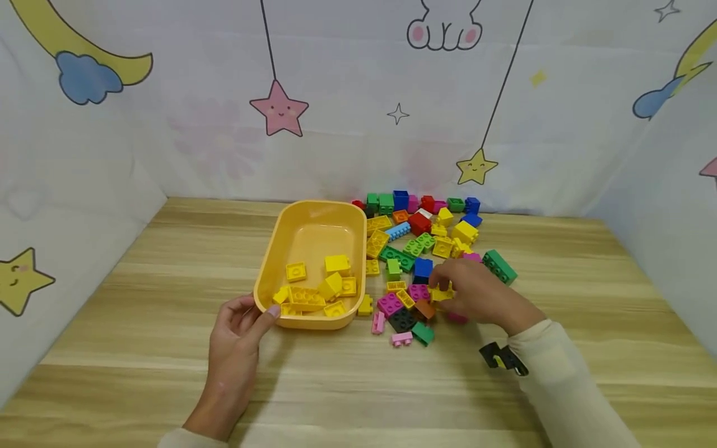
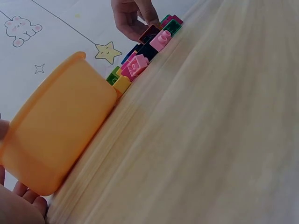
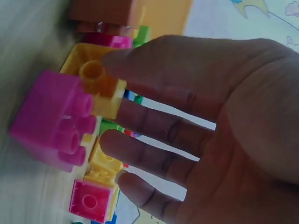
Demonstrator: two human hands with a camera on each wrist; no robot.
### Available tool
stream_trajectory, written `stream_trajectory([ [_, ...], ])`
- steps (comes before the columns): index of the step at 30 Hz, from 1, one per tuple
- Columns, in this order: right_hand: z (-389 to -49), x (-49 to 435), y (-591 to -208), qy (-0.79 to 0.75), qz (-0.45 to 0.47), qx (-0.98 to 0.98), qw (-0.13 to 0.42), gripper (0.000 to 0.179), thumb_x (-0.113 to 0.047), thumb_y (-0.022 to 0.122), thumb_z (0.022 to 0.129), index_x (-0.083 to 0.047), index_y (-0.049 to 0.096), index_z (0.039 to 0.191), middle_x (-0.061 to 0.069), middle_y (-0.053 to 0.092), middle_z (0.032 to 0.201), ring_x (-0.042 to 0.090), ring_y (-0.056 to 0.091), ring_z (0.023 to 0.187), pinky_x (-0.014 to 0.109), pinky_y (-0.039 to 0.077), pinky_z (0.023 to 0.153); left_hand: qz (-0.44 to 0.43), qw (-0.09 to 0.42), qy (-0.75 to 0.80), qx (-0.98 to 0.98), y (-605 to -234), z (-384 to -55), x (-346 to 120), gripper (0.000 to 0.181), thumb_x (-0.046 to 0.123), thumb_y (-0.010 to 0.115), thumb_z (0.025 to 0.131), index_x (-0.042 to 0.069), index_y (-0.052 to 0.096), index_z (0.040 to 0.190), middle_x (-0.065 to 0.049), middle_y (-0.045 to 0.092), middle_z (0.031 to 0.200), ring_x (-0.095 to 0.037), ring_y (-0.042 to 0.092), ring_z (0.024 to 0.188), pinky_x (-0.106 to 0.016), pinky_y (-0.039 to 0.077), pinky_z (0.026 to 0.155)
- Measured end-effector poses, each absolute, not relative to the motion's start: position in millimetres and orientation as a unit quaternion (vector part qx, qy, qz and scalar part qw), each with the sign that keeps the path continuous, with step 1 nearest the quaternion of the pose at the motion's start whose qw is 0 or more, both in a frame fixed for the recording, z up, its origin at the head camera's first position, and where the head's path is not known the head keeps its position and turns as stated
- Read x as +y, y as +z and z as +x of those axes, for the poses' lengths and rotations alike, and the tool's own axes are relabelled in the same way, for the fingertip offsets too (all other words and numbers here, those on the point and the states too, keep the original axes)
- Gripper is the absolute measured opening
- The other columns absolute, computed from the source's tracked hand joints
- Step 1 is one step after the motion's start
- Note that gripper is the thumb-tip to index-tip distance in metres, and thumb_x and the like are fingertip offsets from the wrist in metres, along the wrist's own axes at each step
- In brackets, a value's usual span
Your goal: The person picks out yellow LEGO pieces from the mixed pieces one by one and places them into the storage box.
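Observation:
My left hand (image 1: 238,339) grips the near left corner of an orange-yellow plastic tray (image 1: 361,249), thumb over the rim and fingers against the outside. Inside the tray, mostly toward its near end, lie several yellow toy bricks (image 1: 307,297). To the right, my right hand (image 1: 478,292) reaches down into a spread of mixed bricks. Its thumb and index finger pinch a yellow brick (image 3: 100,79) with its hollow side showing; the other fingers stretch out. A magenta brick (image 3: 49,119) lies right beside it in the right wrist view. The fingers partly hide the yellow brick in the head view.
Loose bricks in many colours spread right of the tray, back to the wall cloth (image 1: 347,155). A blue brick (image 1: 422,270) and a brown brick (image 1: 424,310) lie left of my right hand, a long green brick (image 1: 500,267) beyond it. Everything stands on a wood-grain table (image 1: 358,398).

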State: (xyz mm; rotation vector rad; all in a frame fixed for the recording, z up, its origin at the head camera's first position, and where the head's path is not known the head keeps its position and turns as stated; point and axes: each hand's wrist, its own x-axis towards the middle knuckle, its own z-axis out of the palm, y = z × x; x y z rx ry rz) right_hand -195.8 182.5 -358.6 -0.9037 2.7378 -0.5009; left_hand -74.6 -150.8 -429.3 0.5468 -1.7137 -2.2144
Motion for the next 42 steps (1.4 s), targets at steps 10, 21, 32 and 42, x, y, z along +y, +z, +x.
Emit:
stream_trajectory([
  [10,-187.7,166.7,-336.0,-0.303,-0.332,0.893,0.020,0.024,-0.008,0.070,0.094,-0.012,0.070,0.117,-0.001,0.058,0.092,0.019,0.055,0.075,0.035,0.053,0.065,0.186,0.140,-0.769,-0.595,-430.8,-75.3,-150.8,0.048,0.006,0.075,0.092,0.000,0.041,0.125,-0.015,0.045,0.138,-0.022,0.047,0.131,-0.023,0.044,0.102],
  [21,-190.6,105.0,-357.4,-0.544,-0.214,0.794,0.165,0.043,0.001,0.073,0.089,-0.016,0.064,0.128,0.008,0.060,0.119,0.037,0.065,0.090,0.046,0.059,0.083,0.181,0.134,-0.777,-0.588,-432.3,-75.6,-149.6,0.048,0.006,0.074,0.092,0.000,0.040,0.125,-0.017,0.042,0.142,-0.024,0.045,0.133,-0.025,0.043,0.104],
  [32,-188.9,93.3,-367.2,-0.533,-0.225,0.802,0.147,0.042,-0.001,0.070,0.093,-0.007,0.059,0.132,0.012,0.069,0.087,0.036,0.069,0.078,0.043,0.061,0.075,0.181,0.137,-0.777,-0.588,-430.9,-73.3,-152.4,0.050,0.007,0.075,0.092,-0.001,0.039,0.126,-0.016,0.043,0.141,-0.025,0.043,0.135,-0.024,0.043,0.104],
  [42,-188.3,91.0,-375.0,-0.478,-0.270,0.833,0.066,0.044,-0.005,0.076,0.089,-0.010,0.063,0.131,0.006,0.061,0.119,0.018,0.066,0.087,0.031,0.060,0.074,0.183,0.132,-0.775,-0.591,-430.1,-72.7,-152.3,0.050,0.008,0.075,0.092,0.000,0.039,0.126,-0.016,0.042,0.143,-0.022,0.044,0.135,-0.025,0.042,0.105],
])
